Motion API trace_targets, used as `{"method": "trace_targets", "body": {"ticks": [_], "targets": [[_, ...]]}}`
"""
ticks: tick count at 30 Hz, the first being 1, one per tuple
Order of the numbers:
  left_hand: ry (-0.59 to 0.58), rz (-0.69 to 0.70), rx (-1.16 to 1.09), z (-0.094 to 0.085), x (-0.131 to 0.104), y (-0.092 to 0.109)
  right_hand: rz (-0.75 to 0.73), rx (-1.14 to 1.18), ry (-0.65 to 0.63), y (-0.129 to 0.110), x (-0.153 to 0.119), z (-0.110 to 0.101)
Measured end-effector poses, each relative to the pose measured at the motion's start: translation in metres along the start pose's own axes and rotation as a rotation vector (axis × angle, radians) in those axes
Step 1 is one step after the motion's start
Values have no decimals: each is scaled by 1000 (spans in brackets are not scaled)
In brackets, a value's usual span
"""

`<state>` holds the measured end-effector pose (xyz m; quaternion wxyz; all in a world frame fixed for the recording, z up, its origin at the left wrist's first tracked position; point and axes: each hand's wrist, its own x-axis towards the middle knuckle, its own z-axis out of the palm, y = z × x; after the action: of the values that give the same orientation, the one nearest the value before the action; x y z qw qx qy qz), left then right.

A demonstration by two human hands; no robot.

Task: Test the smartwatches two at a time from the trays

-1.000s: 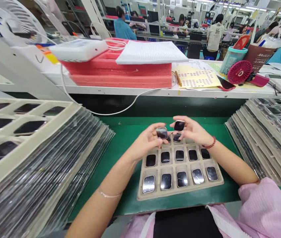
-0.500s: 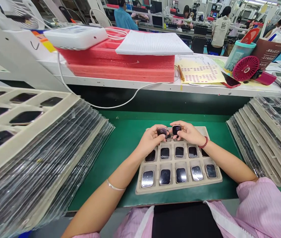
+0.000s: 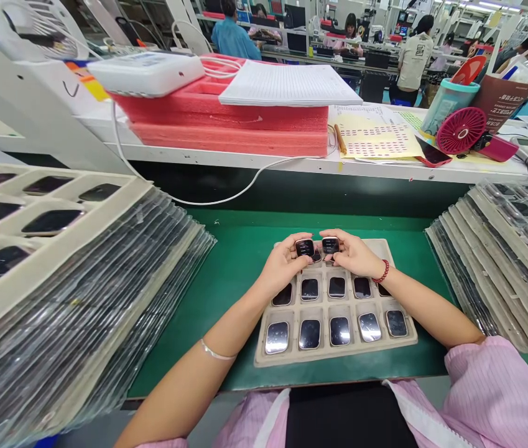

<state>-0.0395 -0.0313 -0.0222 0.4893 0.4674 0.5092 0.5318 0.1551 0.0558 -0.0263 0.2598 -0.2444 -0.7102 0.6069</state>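
My left hand (image 3: 287,261) is closed on a smartwatch body (image 3: 305,247), square with rounded corners, its dark screen showing light text. My right hand (image 3: 354,252) grips a second smartwatch (image 3: 330,245) the same way, its screen lit too. Both are held side by side above the far row of a beige compartment tray (image 3: 338,356). In the tray's nearer rows lie several more watch bodies, such as a dark-screened watch (image 3: 310,333) in the front row. Part of the far row is hidden beneath my hands.
A tall stack of trays (image 3: 119,292) rises at the left, another tray stack (image 3: 492,267) at the right. Behind, a white shelf (image 3: 375,171) bears red foam (image 3: 226,134), a notebook (image 3: 291,84) and a pink fan (image 3: 461,130). A white cable (image 3: 226,200) droops below the shelf. Several people sit or stand beyond.
Both watches stay in my hands, with my right thumb shifted lower off its screen. Text on the screens looks different. The view has moved very slightly.
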Motion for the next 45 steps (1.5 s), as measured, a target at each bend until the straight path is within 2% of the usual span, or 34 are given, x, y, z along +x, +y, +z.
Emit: {"method": "trace_targets", "body": {"ticks": [8, 12, 35, 42, 45], "targets": [[-74, -55, -220, -8, 3, -2, 182, 379, -64, -1, 5, -15], [-131, -54, -238, -8, 3, -1, 156, 417, -97, -1, 5, -16], [-134, -92, -226, -8, 4, -5, 65, 148, -109, -3, 2, -14], [-126, -79, -223, -6, 4, -6, -48, -86, -41, -9, -3, -1], [-115, -76, -226, -6, 4, -7, -57, -107, -15, -8, -4, 2]]}}
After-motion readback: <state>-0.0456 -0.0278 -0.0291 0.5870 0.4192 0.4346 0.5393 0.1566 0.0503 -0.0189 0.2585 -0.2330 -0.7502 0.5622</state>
